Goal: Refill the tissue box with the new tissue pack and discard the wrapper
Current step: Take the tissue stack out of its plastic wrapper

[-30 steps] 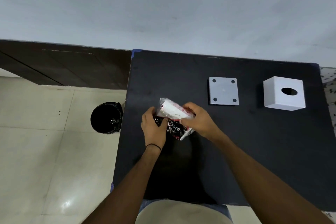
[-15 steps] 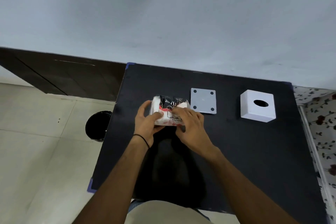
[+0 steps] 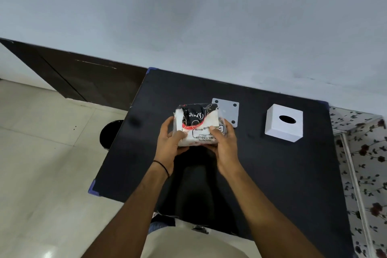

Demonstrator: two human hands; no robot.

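Note:
I hold the tissue pack (image 3: 195, 123), white with a black and red printed wrapper, above the black table (image 3: 272, 174). My left hand (image 3: 170, 142) grips its left end and my right hand (image 3: 225, 144) grips its right end, thumbs on top. The white tissue box cover (image 3: 283, 123), with an oval hole on top, stands on the table to the right. Its flat grey base plate (image 3: 227, 111) with dark corner dots lies just behind the pack, partly hidden by it.
A black waste bin (image 3: 109, 134) stands on the tiled floor left of the table, partly hidden by the table edge. A pale wall rises behind the table. A floral cloth (image 3: 364, 153) lies at the right. A dark wooden panel runs along the far left.
The pack has been turned from tilted to flat, printed side up, and both hands have shifted to grip its ends. The view has tilted, so the table sits lower in frame.

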